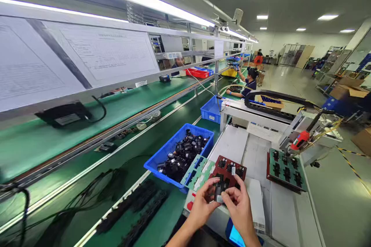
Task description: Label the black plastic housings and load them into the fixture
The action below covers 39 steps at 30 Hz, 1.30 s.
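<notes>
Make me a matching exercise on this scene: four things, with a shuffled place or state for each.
1. Black part
2. Nearest blue bin
3. Green plate at right
4. Printed sheets

A. Heaped with dark pieces
B. At upper left
C. Between left hand and right hand
D. Bearing six black units in two rows

Pairs: 1-C; 2-A; 3-D; 4-B
</notes>
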Each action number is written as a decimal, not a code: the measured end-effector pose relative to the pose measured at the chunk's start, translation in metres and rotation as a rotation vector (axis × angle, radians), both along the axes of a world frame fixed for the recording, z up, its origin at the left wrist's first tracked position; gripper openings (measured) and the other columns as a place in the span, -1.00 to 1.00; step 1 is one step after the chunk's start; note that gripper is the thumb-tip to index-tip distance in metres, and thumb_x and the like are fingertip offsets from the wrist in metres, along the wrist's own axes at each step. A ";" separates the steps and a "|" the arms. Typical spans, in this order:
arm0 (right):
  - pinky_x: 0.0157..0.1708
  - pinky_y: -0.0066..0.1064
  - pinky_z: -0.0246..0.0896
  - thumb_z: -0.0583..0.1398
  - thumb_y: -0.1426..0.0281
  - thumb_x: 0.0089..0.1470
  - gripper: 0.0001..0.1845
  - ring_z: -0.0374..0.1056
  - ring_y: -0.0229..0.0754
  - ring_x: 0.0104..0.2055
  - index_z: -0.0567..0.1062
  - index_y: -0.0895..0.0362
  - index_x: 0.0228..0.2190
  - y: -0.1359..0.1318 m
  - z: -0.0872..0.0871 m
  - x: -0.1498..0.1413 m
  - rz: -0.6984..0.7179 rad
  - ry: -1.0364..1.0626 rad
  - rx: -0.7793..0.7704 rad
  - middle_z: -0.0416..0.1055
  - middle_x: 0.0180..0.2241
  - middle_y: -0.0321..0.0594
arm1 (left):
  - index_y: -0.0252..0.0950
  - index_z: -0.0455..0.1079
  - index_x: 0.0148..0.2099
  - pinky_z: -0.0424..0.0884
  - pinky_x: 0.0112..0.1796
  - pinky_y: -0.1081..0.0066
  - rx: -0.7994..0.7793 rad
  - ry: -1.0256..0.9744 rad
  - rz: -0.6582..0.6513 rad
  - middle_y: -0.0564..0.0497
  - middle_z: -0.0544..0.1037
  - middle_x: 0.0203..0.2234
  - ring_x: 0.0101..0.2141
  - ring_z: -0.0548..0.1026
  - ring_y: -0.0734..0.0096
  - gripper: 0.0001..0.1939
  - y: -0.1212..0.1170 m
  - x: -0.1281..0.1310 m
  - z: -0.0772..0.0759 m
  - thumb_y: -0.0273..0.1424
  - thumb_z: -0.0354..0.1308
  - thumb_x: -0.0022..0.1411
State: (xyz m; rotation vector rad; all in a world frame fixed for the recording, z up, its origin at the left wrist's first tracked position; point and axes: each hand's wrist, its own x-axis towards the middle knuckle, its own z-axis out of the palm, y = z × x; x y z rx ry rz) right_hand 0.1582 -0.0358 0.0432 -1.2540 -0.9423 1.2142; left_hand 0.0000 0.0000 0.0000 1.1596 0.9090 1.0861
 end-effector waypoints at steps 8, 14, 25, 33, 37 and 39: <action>-0.30 -0.29 0.32 0.37 0.00 0.15 0.01 0.43 -0.08 -0.33 0.02 0.10 0.37 0.002 -0.009 -0.004 -0.079 -0.033 0.033 0.56 -0.39 -0.29 | -0.12 0.50 0.16 0.53 0.01 0.18 0.025 0.042 0.031 -0.17 0.47 0.20 0.01 0.54 0.08 -0.39 0.002 0.003 0.005 -0.34 0.51 0.04; -0.34 -0.33 0.34 0.36 0.01 0.18 -0.01 0.42 -0.12 -0.36 0.02 0.12 0.37 0.002 -0.007 -0.004 -0.085 -0.102 0.046 0.57 -0.39 -0.28 | -0.14 0.52 0.13 0.55 -0.04 0.19 0.018 0.036 0.039 -0.21 0.44 0.22 0.04 0.52 0.01 -0.41 0.001 0.006 0.016 -0.33 0.52 0.02; -0.42 -0.32 0.39 0.32 0.20 0.23 -0.29 0.37 -0.14 -0.37 0.24 0.04 0.31 -0.006 -0.033 -0.001 -0.286 -0.633 0.390 0.53 -0.11 -0.06 | -0.17 0.45 0.16 0.55 -0.17 0.30 -0.058 -0.152 -0.028 -0.17 0.60 0.02 -0.02 0.58 0.03 -0.32 -0.001 0.008 0.027 -0.44 0.54 -0.03; -0.18 -0.16 0.50 0.40 0.17 0.07 -0.01 0.48 0.05 -0.12 0.08 -0.03 0.39 0.016 -0.034 0.000 -0.058 -0.502 0.176 0.46 0.02 -0.06 | -0.14 0.57 0.08 0.46 0.15 0.09 0.031 -0.068 0.074 -0.18 0.55 0.17 0.22 0.45 -0.11 -0.53 -0.005 0.012 0.011 -0.39 0.47 0.09; -0.27 -0.23 0.47 0.24 0.05 0.24 -0.18 0.48 -0.04 -0.21 0.05 0.01 0.36 0.052 -0.069 0.038 -0.143 -0.377 0.180 0.46 0.05 -0.03 | -0.36 0.50 0.16 0.56 0.01 0.27 -0.467 -0.677 -0.113 -0.29 0.66 0.03 -0.02 0.67 0.10 -0.51 0.008 0.003 -0.003 -0.23 0.36 0.26; -0.21 -0.18 0.44 0.25 -0.01 0.18 -0.14 0.46 0.02 -0.13 0.12 0.06 0.33 0.072 -0.094 0.063 -0.306 -0.583 0.168 0.47 0.08 0.02 | -0.53 0.48 0.17 0.56 0.00 0.35 -0.605 -0.913 -0.228 -0.36 0.67 0.03 -0.05 0.69 0.20 -0.52 0.014 -0.006 -0.006 -0.22 0.15 0.42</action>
